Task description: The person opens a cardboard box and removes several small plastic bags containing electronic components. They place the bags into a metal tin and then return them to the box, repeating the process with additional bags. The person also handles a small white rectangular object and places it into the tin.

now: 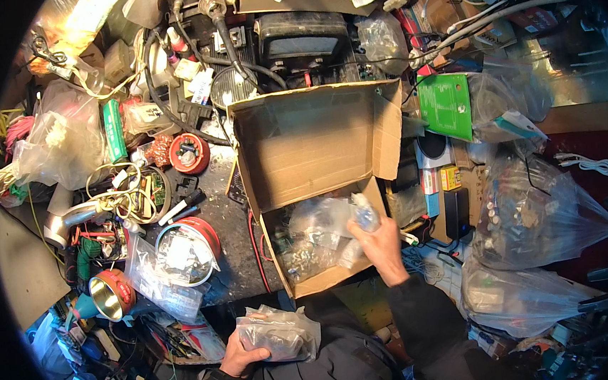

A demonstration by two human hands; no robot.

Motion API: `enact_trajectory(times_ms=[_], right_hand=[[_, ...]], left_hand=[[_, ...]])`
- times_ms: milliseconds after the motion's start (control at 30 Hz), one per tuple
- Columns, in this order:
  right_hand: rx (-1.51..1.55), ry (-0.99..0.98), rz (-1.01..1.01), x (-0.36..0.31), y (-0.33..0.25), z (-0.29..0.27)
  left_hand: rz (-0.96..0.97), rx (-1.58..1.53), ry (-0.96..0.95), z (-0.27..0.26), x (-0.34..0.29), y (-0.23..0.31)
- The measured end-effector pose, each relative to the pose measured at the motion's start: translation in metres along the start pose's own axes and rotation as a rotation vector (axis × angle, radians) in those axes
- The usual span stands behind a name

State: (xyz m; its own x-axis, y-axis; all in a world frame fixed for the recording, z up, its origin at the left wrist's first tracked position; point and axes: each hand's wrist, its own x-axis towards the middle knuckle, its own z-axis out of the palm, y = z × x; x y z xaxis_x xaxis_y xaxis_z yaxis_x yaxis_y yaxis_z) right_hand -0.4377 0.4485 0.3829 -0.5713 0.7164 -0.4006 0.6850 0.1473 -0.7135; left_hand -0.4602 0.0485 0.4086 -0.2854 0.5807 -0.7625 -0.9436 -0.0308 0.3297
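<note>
An open cardboard box (304, 147) stands in front of me with its lid raised at the far side. Inside it lie clear plastic bags (314, 225) with small parts in them. My right hand (383, 244) is over the box's right side, closed on a small clear bag (365, 217) with bluish contents. Low in front of my body, nearer than the box, my left hand (243, 356) grips a larger clear plastic bag (283, 334). What fills that bag is too blurred to name.
Left of the box are a red-rimmed round tub (193, 252), a red spool (189, 154) and a torch-like lamp (112, 294). A dark floodlight (303, 36) sits behind the box. To the right are a green packet (445, 106) and bulging plastic bags (516, 212).
</note>
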Motion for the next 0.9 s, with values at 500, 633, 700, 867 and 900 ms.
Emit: enact_trajectory(times_ms=[500, 633, 700, 867, 900], right_hand=[[-0.453, -0.24, -0.035, -0.031, -0.025, -0.06], [-0.812, 0.025, -0.112, -0.028, -0.024, -0.044], [-0.691, 0.07, -0.192, -0.027, -0.024, -0.036], [-0.489, 0.051, -0.184, 0.004, -0.019, 0.008], [-0.498, 0.034, -0.149, 0.01, -0.018, 0.016]], left_hand=[[-0.018, 0.007, -0.024, -0.004, 0.003, 0.005], [-0.016, -0.034, -0.02, -0.005, 0.001, 0.006], [-0.018, -0.026, -0.013, -0.005, 0.001, 0.005], [-0.018, -0.014, -0.022, -0.005, 0.002, 0.006], [-0.009, -0.004, -0.022, -0.006, 0.002, 0.006]])
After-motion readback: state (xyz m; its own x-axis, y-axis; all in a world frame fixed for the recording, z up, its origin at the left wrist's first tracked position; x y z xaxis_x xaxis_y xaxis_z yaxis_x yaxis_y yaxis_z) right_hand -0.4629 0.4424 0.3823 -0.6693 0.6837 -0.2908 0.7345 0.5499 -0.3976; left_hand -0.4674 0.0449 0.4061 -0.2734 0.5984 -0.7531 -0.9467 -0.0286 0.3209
